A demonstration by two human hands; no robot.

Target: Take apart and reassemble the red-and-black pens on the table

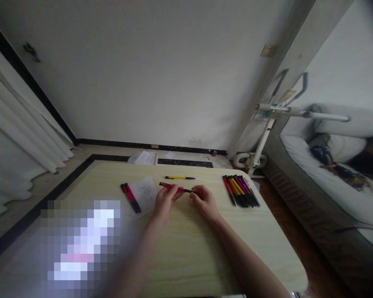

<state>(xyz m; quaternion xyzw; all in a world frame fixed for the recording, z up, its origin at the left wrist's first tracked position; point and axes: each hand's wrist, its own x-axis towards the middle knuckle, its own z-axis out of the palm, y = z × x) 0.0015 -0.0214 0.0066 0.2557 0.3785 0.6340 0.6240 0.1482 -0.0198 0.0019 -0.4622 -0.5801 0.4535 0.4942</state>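
Over the middle of the table my left hand [165, 199] is closed round a red and black pen [175, 188], which lies nearly level. My right hand [205, 200] pinches at the dark tip end of the same pen; its fingertips partly hide that end. Just beyond my hands a yellow pen [180, 178] with black ends lies crosswise. Left of my left hand is a sheet of paper [147, 192] with scribbled marks, and two red and black pens [131, 198] lie at its left edge. To the right, several pens [240, 191] in red, yellow, black and blue lie side by side.
The pale wooden table [186, 256] has rounded corners. Behind it stands a white box [147, 157] with papers. An exercise machine [264, 136] is at the back right, beside a grey sofa or bed [286, 178] where a person [369, 159] lies. A pixelated patch covers the left front.
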